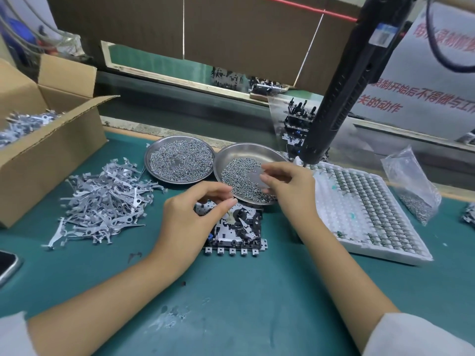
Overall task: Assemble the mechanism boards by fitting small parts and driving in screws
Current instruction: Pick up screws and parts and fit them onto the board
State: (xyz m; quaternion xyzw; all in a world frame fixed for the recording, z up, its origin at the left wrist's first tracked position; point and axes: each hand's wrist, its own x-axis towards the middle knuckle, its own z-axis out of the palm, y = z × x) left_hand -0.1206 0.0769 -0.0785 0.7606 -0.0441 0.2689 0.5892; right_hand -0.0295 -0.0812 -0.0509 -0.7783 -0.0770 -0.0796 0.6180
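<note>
A black and silver mechanism board [239, 231] lies flat on the green mat in the middle. My left hand [191, 217] hovers over the board's left half, thumb and fingertips drawn close together; blur hides whether anything small sits between them. My right hand [291, 187] is over the right steel dish [253, 152], which holds loose screws. Its thumb and bent fingers reach toward the screws, and blur hides whether they pinch one. A black electric screwdriver [341, 83] hangs from above, its tip near the dish's right rim.
A second steel dish [180, 142] full of screws sits further left. A pile of grey metal levers [102, 201] lies beside an open cardboard box [48, 150]. On the right are a white parts tray [359, 209], a plastic bag of screws [413, 191] and stacked boards [295, 127]. A phone [7, 265] lies at the left edge.
</note>
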